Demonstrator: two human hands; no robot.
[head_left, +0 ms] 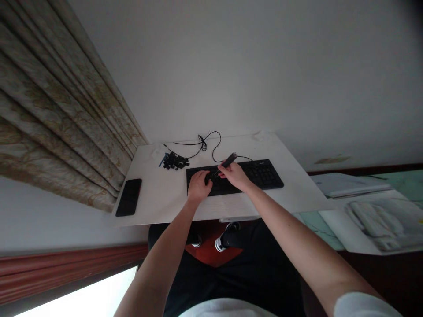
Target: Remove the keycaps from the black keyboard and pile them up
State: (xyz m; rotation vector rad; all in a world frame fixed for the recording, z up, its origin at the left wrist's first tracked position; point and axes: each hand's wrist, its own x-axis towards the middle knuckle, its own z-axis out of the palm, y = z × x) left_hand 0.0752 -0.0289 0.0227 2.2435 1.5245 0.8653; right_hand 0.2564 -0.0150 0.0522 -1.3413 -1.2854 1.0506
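A black keyboard (262,175) lies on the white table. My left hand (198,186) rests over its left part, thumb apart from the fingers, with no object visibly held. My right hand (235,174) is closed round a slim dark brush-like tool (228,159). One end of this tool slants up and away to the right; its lower end is near the keys by my left fingertips, too small to make out. A heap of loose black keycaps (175,161) lies behind the keyboard to the left, beside a small blue piece (162,160).
A thin black cable (202,143) loops behind the keyboard near the wall. At the table's (158,193) left edge lies a black phone (129,197). A patterned curtain (66,97) hangs to the left. Wrapped white items (376,220) are lower right, beyond the table.
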